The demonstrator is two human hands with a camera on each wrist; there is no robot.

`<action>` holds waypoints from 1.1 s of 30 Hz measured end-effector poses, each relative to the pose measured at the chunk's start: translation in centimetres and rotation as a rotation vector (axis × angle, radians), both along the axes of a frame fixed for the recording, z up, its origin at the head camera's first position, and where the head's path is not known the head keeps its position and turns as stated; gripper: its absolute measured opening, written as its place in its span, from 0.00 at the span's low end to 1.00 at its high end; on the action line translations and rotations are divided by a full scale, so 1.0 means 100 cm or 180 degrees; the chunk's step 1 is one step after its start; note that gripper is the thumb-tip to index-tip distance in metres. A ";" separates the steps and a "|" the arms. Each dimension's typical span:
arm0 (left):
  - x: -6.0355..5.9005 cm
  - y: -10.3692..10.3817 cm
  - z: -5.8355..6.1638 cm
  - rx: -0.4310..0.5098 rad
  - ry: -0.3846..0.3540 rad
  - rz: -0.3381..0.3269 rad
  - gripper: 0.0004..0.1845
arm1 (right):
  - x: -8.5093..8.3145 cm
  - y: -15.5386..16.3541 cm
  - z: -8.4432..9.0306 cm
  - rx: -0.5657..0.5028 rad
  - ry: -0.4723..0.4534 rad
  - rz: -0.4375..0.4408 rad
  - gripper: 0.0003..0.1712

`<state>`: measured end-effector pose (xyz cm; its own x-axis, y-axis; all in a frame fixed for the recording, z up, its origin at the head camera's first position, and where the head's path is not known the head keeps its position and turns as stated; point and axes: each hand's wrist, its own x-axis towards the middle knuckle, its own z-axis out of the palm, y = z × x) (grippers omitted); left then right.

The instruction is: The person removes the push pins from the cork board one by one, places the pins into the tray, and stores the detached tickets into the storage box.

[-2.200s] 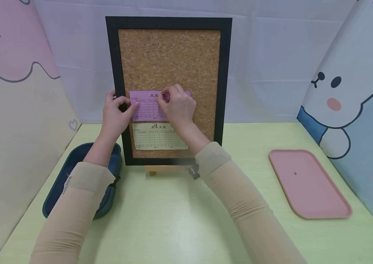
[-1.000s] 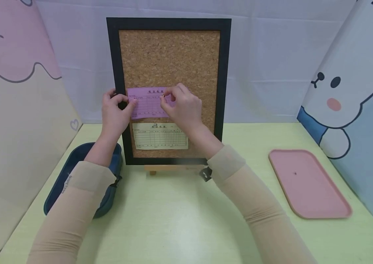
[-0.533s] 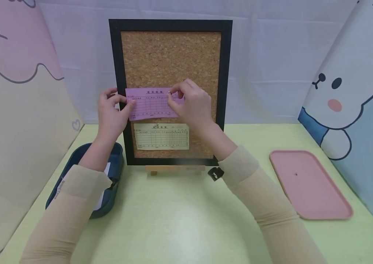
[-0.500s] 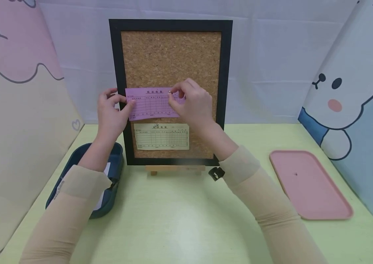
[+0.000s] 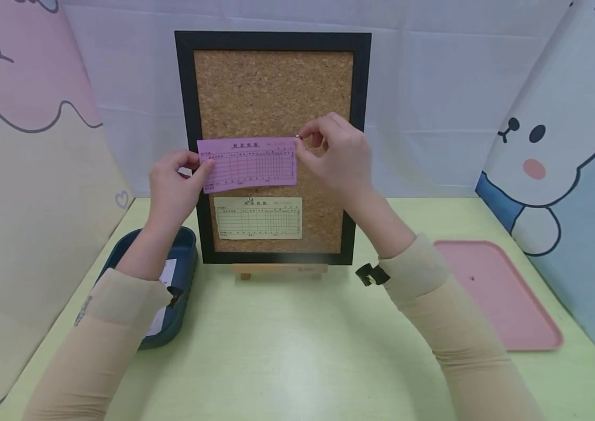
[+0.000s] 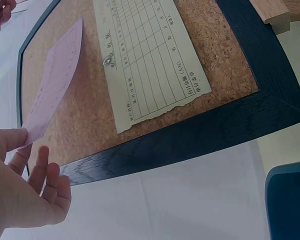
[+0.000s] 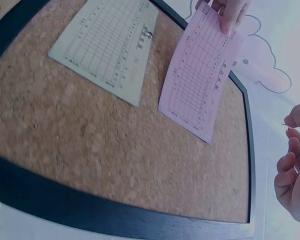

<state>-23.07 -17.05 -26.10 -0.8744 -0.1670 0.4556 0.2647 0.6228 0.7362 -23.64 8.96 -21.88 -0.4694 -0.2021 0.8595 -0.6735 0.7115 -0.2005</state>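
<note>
A cork board (image 5: 273, 88) in a black frame stands upright on a small wooden easel (image 5: 278, 269). My left hand (image 5: 199, 166) pinches the left edge of a pink slip (image 5: 247, 164) and holds it just off the cork, as the right wrist view shows with the pink slip (image 7: 200, 80) standing free. My right hand (image 5: 302, 139) is just right of the slip and pinches a small metal pin (image 5: 299, 137) between thumb and forefinger. Below, a yellow slip (image 5: 257, 217) hangs on the board by its own pin (image 6: 106, 61).
A dark blue tray (image 5: 176, 251) holding white paper sits on the green table at the left, under my left forearm. At the right lies a pink tray (image 5: 513, 327). Cloth backdrops close in the back and both sides.
My right hand has drawn the pin away from the pink slip and moved right and slightly up. The slip now hangs from my left hand alone, tilted a little.
</note>
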 end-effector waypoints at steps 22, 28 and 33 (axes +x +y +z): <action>0.023 0.001 0.011 -0.0407 0.0728 0.0026 0.15 | 0.032 0.068 0.019 0.0143 0.0052 -0.0275 0.09; 0.031 -0.002 0.016 -0.0409 0.0752 0.0025 0.14 | 0.042 0.086 0.018 0.0167 -0.0013 -0.0284 0.09; 0.037 -0.004 0.020 -0.0395 0.0741 0.0067 0.13 | 0.050 0.099 0.015 0.0195 -0.0031 -0.0365 0.08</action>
<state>-19.36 -17.47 -24.13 -0.7404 -0.1144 0.6623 0.4040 0.7118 0.5746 -18.67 18.85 -20.40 -0.5008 -0.1987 0.8424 -0.5853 0.7947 -0.1605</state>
